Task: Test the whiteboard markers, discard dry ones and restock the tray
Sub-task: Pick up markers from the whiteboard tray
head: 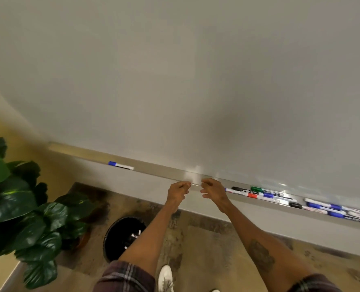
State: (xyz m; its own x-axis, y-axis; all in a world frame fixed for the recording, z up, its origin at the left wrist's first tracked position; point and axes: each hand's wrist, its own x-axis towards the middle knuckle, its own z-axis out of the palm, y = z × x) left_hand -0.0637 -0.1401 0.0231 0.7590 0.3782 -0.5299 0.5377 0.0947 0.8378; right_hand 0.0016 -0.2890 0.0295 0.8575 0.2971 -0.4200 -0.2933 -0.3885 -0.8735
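Note:
The whiteboard [196, 81] fills the upper view, and its long tray [153, 168] runs along the bottom edge. My left hand [178, 191] and my right hand [213, 190] are close together in front of the tray's middle, fingers curled. Between them they pinch a thin pale marker [196, 183], one hand at each end; it is blurred and its colour is unclear. A blue-capped marker [120, 165] lies alone on the tray's left part. Several black, green, red and blue markers [259, 193] lie on the tray to the right, and more blue ones [333, 209] lie further right.
A round black bin [124, 237] stands on the floor below my left arm, with a few markers inside. A large leafy plant [16, 207] fills the left side. My white shoe [165, 278] is at the bottom.

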